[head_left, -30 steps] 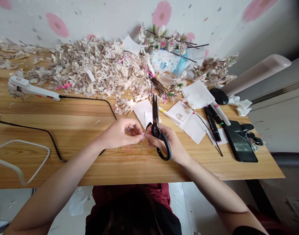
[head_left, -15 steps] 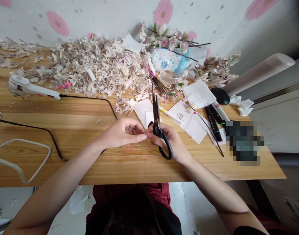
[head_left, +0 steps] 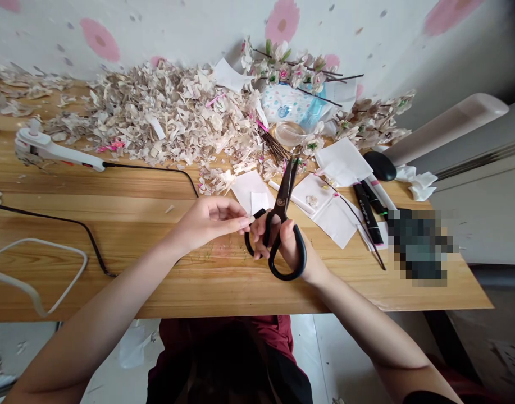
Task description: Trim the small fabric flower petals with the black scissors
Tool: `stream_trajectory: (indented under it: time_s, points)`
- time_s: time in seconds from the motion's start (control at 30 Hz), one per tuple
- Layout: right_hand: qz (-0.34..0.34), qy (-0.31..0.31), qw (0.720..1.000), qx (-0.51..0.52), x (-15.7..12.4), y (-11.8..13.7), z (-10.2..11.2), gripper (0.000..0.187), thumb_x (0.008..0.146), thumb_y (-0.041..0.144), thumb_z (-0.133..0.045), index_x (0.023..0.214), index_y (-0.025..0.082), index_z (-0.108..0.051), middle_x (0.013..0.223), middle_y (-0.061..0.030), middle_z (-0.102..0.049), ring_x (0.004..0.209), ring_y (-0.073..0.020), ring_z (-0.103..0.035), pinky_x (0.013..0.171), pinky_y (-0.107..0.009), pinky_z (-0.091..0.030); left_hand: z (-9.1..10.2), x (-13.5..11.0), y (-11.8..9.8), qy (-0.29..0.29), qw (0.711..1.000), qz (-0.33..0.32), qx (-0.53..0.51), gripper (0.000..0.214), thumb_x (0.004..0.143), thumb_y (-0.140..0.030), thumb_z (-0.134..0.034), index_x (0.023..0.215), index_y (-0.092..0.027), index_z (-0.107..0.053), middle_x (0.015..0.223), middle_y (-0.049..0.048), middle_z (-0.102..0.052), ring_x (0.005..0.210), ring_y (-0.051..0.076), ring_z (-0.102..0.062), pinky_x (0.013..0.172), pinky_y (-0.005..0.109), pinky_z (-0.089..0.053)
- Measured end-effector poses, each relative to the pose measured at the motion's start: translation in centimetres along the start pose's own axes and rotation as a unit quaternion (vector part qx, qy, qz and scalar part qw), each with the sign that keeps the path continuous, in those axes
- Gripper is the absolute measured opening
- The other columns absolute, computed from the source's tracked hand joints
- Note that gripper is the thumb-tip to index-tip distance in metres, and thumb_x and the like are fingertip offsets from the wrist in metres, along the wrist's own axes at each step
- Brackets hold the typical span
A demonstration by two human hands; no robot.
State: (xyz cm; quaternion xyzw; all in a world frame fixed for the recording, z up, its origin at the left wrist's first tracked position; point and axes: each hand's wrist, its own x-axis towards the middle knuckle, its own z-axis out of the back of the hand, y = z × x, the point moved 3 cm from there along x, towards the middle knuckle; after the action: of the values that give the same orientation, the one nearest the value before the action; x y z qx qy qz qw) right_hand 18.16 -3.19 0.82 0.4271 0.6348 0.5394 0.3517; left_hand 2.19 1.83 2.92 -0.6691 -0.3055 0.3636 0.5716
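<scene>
Right now the right hand (head_left: 291, 247) holds black-handled scissors (head_left: 281, 213) firmly by the loops, blades parted narrowly with nothing visible between them, beside the curled left hand (head_left: 209, 221) (whether its fingertips pinch anything, I cannot tell), above a wooden table (head_left: 114, 286).

This looks like a room in a home set up for handcrafts rather than a shop or a factory. Behind the wooden desk (head_left: 126, 292) rises a white wall (head_left: 190, 31) dotted with pink flower decals (head_left: 99, 39). On the desk lie a hot glue gun (head_left: 46, 148) toward its left end, a heap of pale petal scraps (head_left: 168, 118) along its back, and artificial blossom sprays (head_left: 293, 73) behind that. Below the desk, pale floor tiles (head_left: 320, 359) carry a few stray scraps.
</scene>
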Motion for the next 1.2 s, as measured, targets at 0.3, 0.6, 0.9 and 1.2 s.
stream_trajectory:
  time_s: [0.3,0.6,0.9,1.2]
  points:
    - [0.003,0.088,0.980,-0.178,-1.1,0.7,-1.2,0.062,0.086,0.078,-0.021,0.086,0.021,-0.043,0.079,-0.0034,-0.045,0.071,-0.0185,-0.044,0.068,-0.035,-0.041,0.3,-0.1,-0.2,-0.076,0.992,-0.059,-0.080,0.010,0.075,-0.023,-0.076,0.072,-0.016,-0.069,0.065,-0.0028,-0.068,0.061,0.007,-0.062,0.062,0.015,-0.051]
    - [-0.016,0.096,0.977,-0.192,-1.3,0.4,-1.5,0.064,0.085,0.078,-0.021,0.086,0.019,-0.046,0.077,-0.0028,-0.046,0.072,-0.0183,-0.044,0.069,-0.033,-0.040,0.2,0.0,-0.5,-0.107,0.990,-0.047,-0.075,0.014,0.071,-0.025,-0.077,0.070,-0.015,-0.068,0.063,-0.0020,-0.067,0.059,0.008,-0.062,0.061,0.017,-0.053]
    - [-0.025,0.104,0.979,-0.176,-1.4,0.1,-1.4,0.063,0.087,0.077,-0.022,0.089,0.019,-0.046,0.071,-0.0006,-0.045,0.065,-0.0165,-0.043,0.065,-0.032,-0.039,0.2,-0.1,-0.4,-0.112,0.993,-0.037,-0.023,0.023,0.067,-0.035,-0.078,0.072,-0.015,-0.066,0.069,0.0021,-0.070,0.066,0.015,-0.067,0.066,0.026,-0.056]
    - [-0.040,0.111,0.980,-0.161,-1.4,0.1,-1.4,0.062,0.088,0.076,-0.024,0.087,0.018,-0.046,0.069,0.0007,-0.045,0.061,-0.0149,-0.045,0.060,-0.030,-0.039,0.2,0.0,-0.5,-0.107,0.993,-0.047,-0.024,0.022,0.068,-0.034,-0.078,0.071,-0.015,-0.066,0.066,0.0015,-0.070,0.065,0.014,-0.066,0.066,0.026,-0.056]
